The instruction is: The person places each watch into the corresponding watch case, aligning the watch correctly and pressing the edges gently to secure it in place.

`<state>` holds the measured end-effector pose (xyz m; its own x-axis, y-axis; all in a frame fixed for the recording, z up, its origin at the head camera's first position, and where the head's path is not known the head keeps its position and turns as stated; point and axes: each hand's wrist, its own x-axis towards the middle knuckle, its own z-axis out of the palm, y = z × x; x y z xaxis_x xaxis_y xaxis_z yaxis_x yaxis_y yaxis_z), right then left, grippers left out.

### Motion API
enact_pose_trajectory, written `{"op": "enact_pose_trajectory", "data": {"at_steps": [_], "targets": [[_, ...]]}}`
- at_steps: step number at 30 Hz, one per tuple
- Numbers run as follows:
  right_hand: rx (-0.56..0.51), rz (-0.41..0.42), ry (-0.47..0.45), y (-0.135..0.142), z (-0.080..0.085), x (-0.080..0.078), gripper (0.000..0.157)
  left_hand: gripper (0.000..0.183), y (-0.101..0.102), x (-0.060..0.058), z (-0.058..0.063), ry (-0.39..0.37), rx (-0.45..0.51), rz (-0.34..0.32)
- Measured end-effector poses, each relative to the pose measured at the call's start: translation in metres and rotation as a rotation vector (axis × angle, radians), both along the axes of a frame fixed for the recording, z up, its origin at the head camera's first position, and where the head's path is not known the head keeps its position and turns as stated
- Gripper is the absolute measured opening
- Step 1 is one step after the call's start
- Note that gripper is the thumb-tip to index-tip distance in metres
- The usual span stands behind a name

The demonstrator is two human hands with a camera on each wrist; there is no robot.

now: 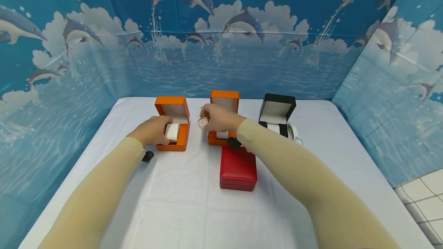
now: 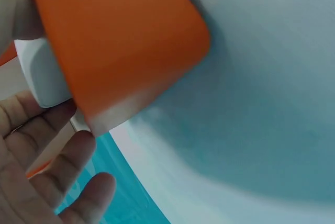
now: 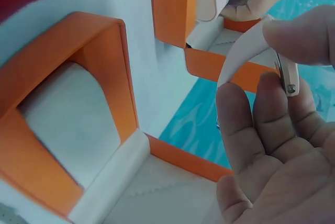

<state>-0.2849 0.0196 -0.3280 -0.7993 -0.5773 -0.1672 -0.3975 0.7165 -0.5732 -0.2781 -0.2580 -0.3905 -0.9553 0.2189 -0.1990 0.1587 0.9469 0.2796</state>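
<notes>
At the open orange watch box (image 1: 181,147) on the left, my left hand (image 1: 152,130) pinches the white watch cushion (image 1: 172,132) between thumb and fingers. The cushion sits in the box's base, its far side partly hidden by the hand. My right hand (image 1: 221,119) holds a wristwatch (image 1: 203,122) with a squarish, rose-gold-rimmed face, in front of the middle orange box (image 1: 225,94). In the right wrist view its pale strap (image 3: 243,51) arcs between thumb and fingers. The middle box stands open with a white cushion (image 3: 73,119) inside.
An open black watch box (image 1: 277,102) stands at the back right, with a white-strapped watch (image 1: 296,135) on the cloth beside it. A closed red box (image 1: 238,168) lies below my right forearm. A dolphin-print curtain (image 1: 221,68) rises behind the white-covered table (image 1: 180,210).
</notes>
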Motion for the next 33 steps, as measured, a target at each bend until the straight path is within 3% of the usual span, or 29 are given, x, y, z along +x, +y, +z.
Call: {"op": "enact_pose_trajectory", "data": {"at_steps": [8, 20, 27, 33], "targets": [[-0.102, -0.021, 0.041, 0.028, 0.003, 0.017, 0.038, 0.075, -0.005, 0.003, 0.007, -0.039, 0.110, 0.012], [-0.226, -0.051, 0.085, 0.057, 0.004, 0.044, 0.036, 0.076, -0.006, 0.023, 0.019, 0.028, 0.263, 0.012], [-0.246, -0.083, 0.122, 0.072, 0.006, 0.056, 0.039, 0.080, 0.003, 0.039, 0.029, 0.103, 0.308, -0.033], [-0.288, -0.120, 0.141, 0.081, 0.004, 0.062, 0.038, 0.076, 0.024, 0.056, 0.037, 0.201, 0.368, -0.107]]}}
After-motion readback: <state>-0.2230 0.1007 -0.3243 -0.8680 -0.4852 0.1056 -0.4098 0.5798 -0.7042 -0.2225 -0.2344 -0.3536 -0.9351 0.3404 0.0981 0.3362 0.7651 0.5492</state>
